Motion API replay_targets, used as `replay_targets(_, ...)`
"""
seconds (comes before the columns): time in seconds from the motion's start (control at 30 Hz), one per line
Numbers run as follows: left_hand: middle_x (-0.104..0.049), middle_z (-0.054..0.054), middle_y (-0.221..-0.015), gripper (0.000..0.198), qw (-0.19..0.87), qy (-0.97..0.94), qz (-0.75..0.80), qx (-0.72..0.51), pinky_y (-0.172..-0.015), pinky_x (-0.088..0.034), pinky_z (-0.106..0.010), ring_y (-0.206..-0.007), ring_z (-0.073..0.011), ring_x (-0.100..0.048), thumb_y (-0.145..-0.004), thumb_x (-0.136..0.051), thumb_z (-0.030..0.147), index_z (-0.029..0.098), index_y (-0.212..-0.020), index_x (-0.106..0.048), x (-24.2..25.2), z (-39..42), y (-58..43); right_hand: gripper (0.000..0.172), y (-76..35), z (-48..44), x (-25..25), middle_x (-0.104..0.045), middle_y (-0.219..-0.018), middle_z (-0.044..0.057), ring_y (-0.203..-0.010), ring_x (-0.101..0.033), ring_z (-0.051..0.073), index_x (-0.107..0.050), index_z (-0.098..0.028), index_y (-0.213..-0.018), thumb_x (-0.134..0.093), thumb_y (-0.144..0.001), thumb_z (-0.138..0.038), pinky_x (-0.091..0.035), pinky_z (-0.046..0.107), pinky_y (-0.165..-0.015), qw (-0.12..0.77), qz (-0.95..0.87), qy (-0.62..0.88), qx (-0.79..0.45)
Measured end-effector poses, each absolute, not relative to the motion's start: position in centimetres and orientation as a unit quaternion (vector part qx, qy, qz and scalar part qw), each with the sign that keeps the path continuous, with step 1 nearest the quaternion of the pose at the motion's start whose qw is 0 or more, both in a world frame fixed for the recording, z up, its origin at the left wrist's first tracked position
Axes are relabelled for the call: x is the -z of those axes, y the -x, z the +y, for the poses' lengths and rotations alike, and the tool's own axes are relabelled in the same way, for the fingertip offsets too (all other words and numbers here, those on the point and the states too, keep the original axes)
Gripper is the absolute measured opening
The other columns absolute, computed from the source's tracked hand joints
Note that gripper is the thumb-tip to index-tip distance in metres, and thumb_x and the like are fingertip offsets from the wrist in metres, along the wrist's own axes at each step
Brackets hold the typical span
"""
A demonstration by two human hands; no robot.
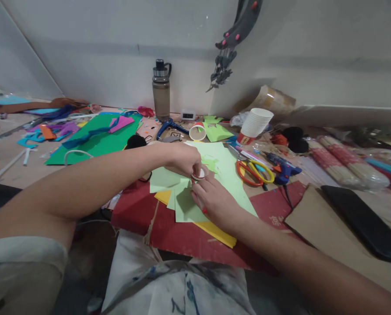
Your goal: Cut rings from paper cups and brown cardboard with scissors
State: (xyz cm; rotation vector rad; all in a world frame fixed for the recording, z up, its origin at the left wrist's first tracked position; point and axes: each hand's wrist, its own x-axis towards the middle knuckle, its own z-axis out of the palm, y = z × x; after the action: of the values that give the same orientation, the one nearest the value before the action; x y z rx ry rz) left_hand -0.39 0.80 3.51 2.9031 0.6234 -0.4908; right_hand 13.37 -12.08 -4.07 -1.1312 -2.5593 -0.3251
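Both my hands meet over the sheets of pale green paper [159,180] in the middle of the table. My right hand [216,199] is wrapped round a small paper cup [199,175], whose round rim and white inside show between the fingers. From the far left side my left hand [184,159] reaches over, its fingers bent down and pinched at the cup's rim. Whether those fingers also hold something small is hidden. Bright green paper scraps [210,162] lie just beyond the hands. Yellow paper [220,234] sticks out under the green sheets, on a red cardboard [182,238].
Right of the paper lie scissors [261,171] with red and yellow handles and a blue glue gun [285,171]. Behind them leans a stack of paper cups [255,124]. A water bottle [161,94] stands at the wall. A black phone [362,221] lies at the right.
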Motion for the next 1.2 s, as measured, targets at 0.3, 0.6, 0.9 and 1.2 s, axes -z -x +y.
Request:
replay_targets(0.3,-0.075,0.001,-0.086,0.034,0.074,-0.965,0.199,0.153,-0.062,-0.035,-0.027,-0.069,-0.0157,-0.059,-0.072,-0.057,0.026,0.037,-0.097,-0.076,-3.5,0.8,0.5,0.017,-12.7,-11.2,3.9,-0.062,-0.092,0.017,-0.098,-0.052,0.030,-0.063,-0.012,-0.089,-0.046,-0.091,-0.011,-0.044,0.044,-0.085,0.114,-0.891,0.428,0.094)
replay_targets(0.6,-0.073,0.001,-0.077,0.030,0.045,-0.972,0.176,0.149,-0.056,-0.029,-0.027,-0.060,-0.0144,-0.052,-0.073,-0.055,0.028,0.037,-0.092,-0.077,-3.3,0.8,0.5,0.017,-12.6,-11.4,3.4,-0.062,-0.099,0.020,-0.110,-0.049,0.034,-0.063,-0.010,-0.091,-0.048,-0.085,-0.005,-0.043,0.046,-0.089,0.101,-0.888,0.444,0.063)
replay_targets(0.9,-0.072,0.000,-0.078,0.029,0.019,-0.971,0.182,0.151,-0.059,-0.028,-0.029,-0.060,-0.0155,-0.050,-0.073,-0.056,0.031,0.038,-0.093,-0.077,-3.2,0.8,0.5,0.010,-16.1,-12.8,4.9,-0.061,-0.088,0.012,-0.083,-0.054,0.024,-0.057,-0.016,-0.088,-0.048,-0.089,-0.013,-0.046,0.037,-0.073,0.206,-0.879,0.428,0.034)
replay_targets(1.2,-0.066,-0.004,-0.071,0.028,-0.013,-0.974,0.202,0.104,-0.061,-0.033,-0.030,-0.071,-0.0208,-0.056,-0.073,-0.056,0.030,0.031,-0.094,-0.074,-2.9,-1.3,1.7,0.013,-17.6,-12.7,1.4,-0.068,-0.079,0.004,-0.071,-0.061,0.016,-0.063,-0.021,-0.087,-0.052,-0.092,-0.026,-0.045,0.028,-0.065,0.395,-0.766,0.503,-0.073)
